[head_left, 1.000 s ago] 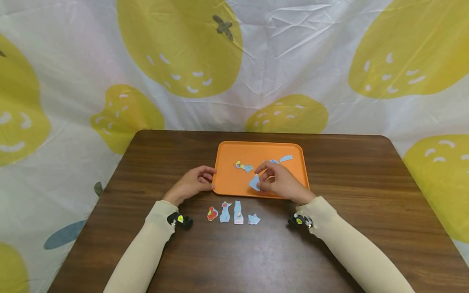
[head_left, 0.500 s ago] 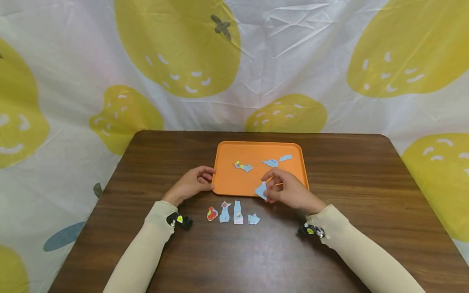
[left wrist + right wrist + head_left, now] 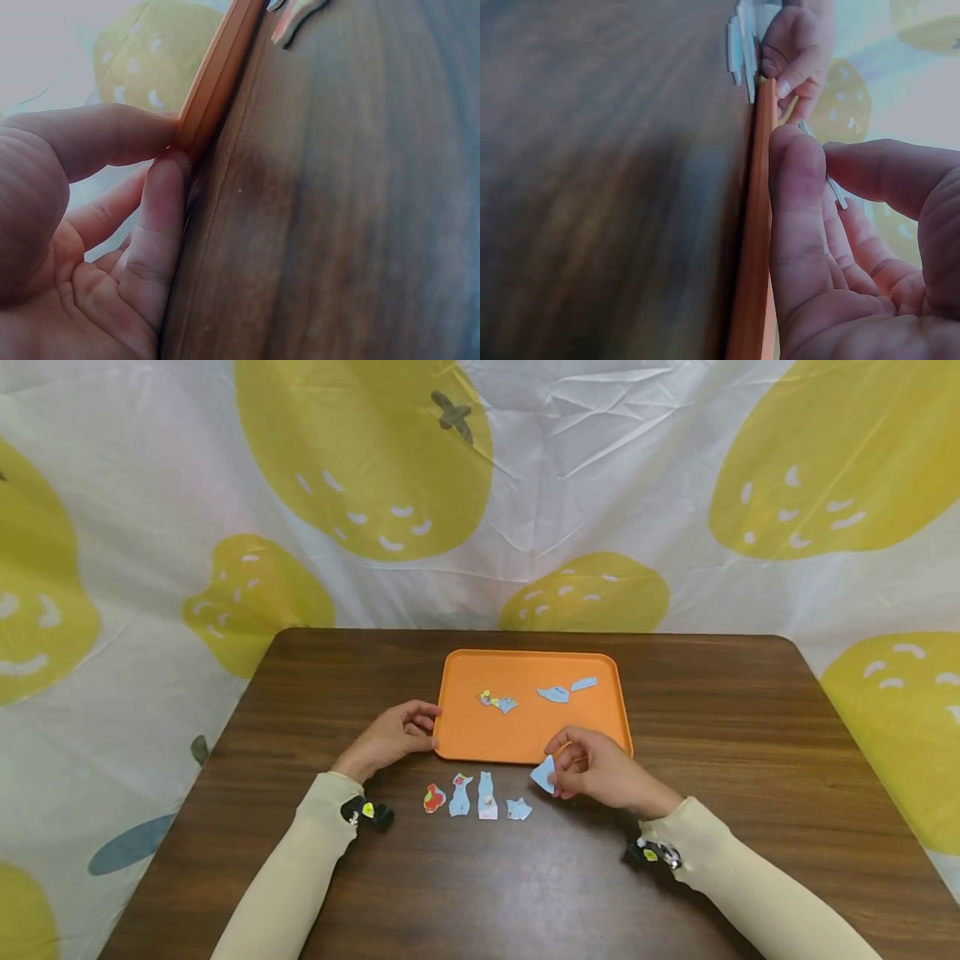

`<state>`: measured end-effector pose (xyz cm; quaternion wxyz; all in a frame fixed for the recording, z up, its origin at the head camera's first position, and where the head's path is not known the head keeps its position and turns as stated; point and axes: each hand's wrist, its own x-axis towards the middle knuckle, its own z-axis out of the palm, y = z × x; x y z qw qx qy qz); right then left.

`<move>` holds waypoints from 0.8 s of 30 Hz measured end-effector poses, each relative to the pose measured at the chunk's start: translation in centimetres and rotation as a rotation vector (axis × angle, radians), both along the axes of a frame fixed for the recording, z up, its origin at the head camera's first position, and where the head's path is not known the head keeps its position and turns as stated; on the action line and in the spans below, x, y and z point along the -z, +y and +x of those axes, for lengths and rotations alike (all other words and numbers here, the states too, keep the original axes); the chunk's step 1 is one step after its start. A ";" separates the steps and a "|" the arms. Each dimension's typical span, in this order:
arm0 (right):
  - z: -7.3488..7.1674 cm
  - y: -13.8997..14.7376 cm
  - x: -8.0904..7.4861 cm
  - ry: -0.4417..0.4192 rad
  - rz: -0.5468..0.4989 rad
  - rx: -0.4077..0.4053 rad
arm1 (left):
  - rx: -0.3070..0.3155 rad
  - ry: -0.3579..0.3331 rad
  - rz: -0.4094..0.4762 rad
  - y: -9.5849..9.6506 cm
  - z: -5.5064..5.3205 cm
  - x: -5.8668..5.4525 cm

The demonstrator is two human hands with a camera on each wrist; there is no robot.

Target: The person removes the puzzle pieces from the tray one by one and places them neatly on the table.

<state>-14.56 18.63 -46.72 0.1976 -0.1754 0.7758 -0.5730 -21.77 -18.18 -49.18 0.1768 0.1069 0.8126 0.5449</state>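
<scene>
yellow-patterned cloth (image 3: 525, 493) hangs behind table (image 3: 480, 885) and orange tray (image 3: 487, 735).

cut-outs (image 3: 460, 802): matt, paper-like | tray (image 3: 495, 739): smooth plastic | table (image 3: 750, 735): wood-grained, softly glossy | backdrop (image 3: 562, 510): creased cloth

Curtained-off booth, seemingly: fruit-print cloth (image 3: 390, 597) behind brown wood-grain table (image 3: 720, 718).

A light-blue puzzle piece (image 3: 543, 775) is pinched by the right hand (image 3: 606, 772) near the front edge of the orange tray (image 3: 487, 737), whose left edge is touched by the left hand (image 3: 392, 735). Four other pieces (image 3: 487, 797) are lined up on the wooden table (image 3: 420, 885).
</scene>
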 end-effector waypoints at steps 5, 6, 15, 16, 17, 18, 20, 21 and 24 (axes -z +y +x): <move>0.5 0.2 0.4 -0.037 0.016 -0.017 | -0.003 -0.006 -0.004 0.1 0.1 -0.1; 0.6 0.2 0.5 -0.046 0.018 -0.024 | -0.003 -0.008 -0.003 0.1 0.1 -0.2; 1.0 0.0 0.4 -0.100 0.005 -0.036 | -0.001 -0.004 -0.004 -0.2 0.0 -0.5; 1.0 0.0 0.4 -0.105 0.010 -0.032 | -0.003 -0.005 -0.005 -0.2 0.0 -0.5; 1.0 0.0 0.5 -0.108 0.015 -0.029 | -0.003 -0.006 -0.005 -0.1 0.0 -0.4; 1.0 0.0 0.6 -0.110 0.018 -0.026 | -0.003 -0.007 -0.004 -0.1 0.0 -0.3; 1.1 0.1 0.7 -0.111 0.026 -0.025 | -0.003 -0.011 -0.006 -0.1 0.0 -0.3; 1.1 0.1 0.7 -0.110 0.034 -0.021 | -0.002 -0.012 -0.007 -0.1 0.0 -0.3; 1.2 0.1 0.7 -0.102 0.053 -0.012 | -0.001 -0.014 -0.005 0.0 0.1 -0.4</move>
